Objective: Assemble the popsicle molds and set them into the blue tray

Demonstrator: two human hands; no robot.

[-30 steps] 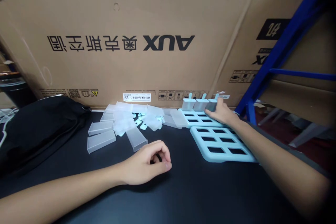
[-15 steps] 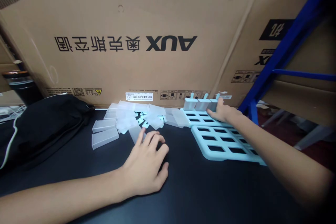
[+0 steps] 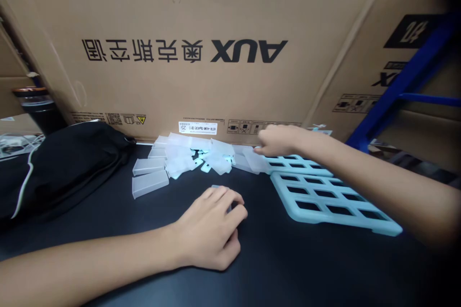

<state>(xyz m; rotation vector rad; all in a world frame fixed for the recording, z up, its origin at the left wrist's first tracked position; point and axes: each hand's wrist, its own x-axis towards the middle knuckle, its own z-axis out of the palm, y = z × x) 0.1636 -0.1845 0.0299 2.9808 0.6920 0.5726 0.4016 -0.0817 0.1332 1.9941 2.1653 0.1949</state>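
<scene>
My left hand (image 3: 216, 230) rests low over the black table with its fingers curled round a translucent popsicle mould, of which only slivers show at the fingertips. At the back, my right hand (image 3: 279, 140) is bent over the left end of the far light-blue rack (image 3: 300, 166). Its fingers are closed; what they hold, if anything, is hidden. The popsicle moulds standing in that rack are covered by the hand. A second light-blue rack (image 3: 345, 218) with rectangular holes lies in front. Left of the racks is a heap of translucent moulds (image 3: 180, 151) with small light-blue stick lids (image 3: 206, 167) among them.
A big cardboard box (image 3: 201, 86) walls off the back of the table. On the left lie a black cloth bag (image 3: 68, 168) and a dark bottle (image 3: 41, 112). A blue metal frame (image 3: 403, 91) rises at the right.
My left hand has closed on a mould from the near edge of the heap and drawn it back. My right hand has moved left from the third standing mould. The view has shifted slightly.
</scene>
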